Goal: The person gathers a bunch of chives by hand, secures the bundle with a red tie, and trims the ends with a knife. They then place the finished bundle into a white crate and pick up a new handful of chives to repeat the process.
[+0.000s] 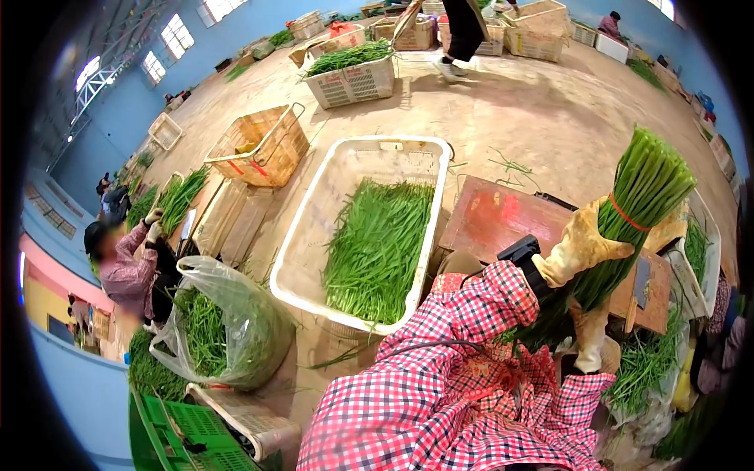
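Observation:
A thick bundle of long green stalks that look like garlic chives tilts up at the right, cut ends uppermost, with a red band around it. My left hand, in a worn pale work glove, is closed around the bundle just below the band. Lower down, my right hand, also gloved, is against the lower part of the bundle; its fingers are partly hidden. Beneath the bundle is a wooden board with a dark metal plate on it. Loose chives lie near my right hand.
A white crate with chives stands ahead, next to a reddish wooden board. To the left are a clear plastic bag of greens, a green crate and a seated co-worker. An orange-brown basket stands farther off; another person walks behind.

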`<action>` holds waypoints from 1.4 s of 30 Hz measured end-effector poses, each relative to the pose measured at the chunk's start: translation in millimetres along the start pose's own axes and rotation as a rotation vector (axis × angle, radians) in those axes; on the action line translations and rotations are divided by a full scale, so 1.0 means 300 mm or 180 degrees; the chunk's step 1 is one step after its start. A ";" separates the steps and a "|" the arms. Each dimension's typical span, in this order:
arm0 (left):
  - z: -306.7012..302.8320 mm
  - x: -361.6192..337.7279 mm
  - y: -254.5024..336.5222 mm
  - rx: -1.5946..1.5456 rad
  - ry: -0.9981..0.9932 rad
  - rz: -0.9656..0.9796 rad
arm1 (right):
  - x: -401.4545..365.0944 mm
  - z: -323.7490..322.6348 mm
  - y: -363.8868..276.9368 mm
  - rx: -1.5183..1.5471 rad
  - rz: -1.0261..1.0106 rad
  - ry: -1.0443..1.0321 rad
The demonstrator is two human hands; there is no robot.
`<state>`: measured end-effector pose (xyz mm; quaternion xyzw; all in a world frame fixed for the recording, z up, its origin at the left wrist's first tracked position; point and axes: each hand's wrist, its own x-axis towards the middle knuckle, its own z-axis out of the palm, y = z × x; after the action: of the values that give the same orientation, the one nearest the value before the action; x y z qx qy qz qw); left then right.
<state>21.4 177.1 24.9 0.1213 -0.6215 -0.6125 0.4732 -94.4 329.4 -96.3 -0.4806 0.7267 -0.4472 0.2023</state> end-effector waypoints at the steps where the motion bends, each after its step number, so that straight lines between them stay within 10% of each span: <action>1: 0.011 -0.002 0.011 0.0095 -0.0017 0.0020 | 0.000 0.015 0.042 -0.0134 -0.0075 0.0142; 7: 0.143 -0.002 0.151 -0.0725 -0.0935 -0.0124 | -0.145 0.023 0.121 0.0031 -0.0410 0.1553; 11: 0.341 -0.058 0.211 -0.0689 -0.1304 0.0127 | -0.259 -0.138 0.090 -0.3581 0.1077 0.1550; 15: 0.567 -0.177 0.212 -0.0596 -0.1735 -0.0015 | -0.259 -0.327 -0.073 0.0473 -0.0308 0.2646; 17: 0.639 -0.223 0.141 -0.0464 -0.2137 -0.0071 | -0.295 -0.466 -0.153 0.0939 -0.1314 0.3609; 24: 0.689 -0.263 -0.093 -0.0313 -0.3136 -0.0602 | -0.727 -0.822 -0.240 -0.0204 0.0070 0.4285; 26: 0.727 -0.314 -0.022 0.0293 -0.3220 -0.0817 | -0.837 -0.898 -0.237 0.0333 -0.0511 0.3821; 27: 0.612 -0.293 -0.314 0.0029 -0.3158 -0.1051 | -0.778 -0.809 -0.064 0.0763 -0.0621 0.3531; 35: 0.792 -0.342 -0.396 0.1810 -0.4220 -0.0902 | -1.101 -0.875 -0.131 0.4450 -0.2140 0.5322; 39: 0.781 -0.328 -0.382 0.1558 -0.4268 -0.1100 | -1.285 -0.952 -0.099 0.2402 -0.1399 0.5118; 42: 0.741 -0.319 -0.370 0.1603 -0.4137 -0.0729 | -1.355 -1.073 -0.165 -0.1495 0.2301 0.5237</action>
<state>-139.9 366.4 -70.4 -0.0986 -0.8844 -0.4443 -0.1037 -116.3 826.7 57.0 0.2149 0.8191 -0.3985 -0.3522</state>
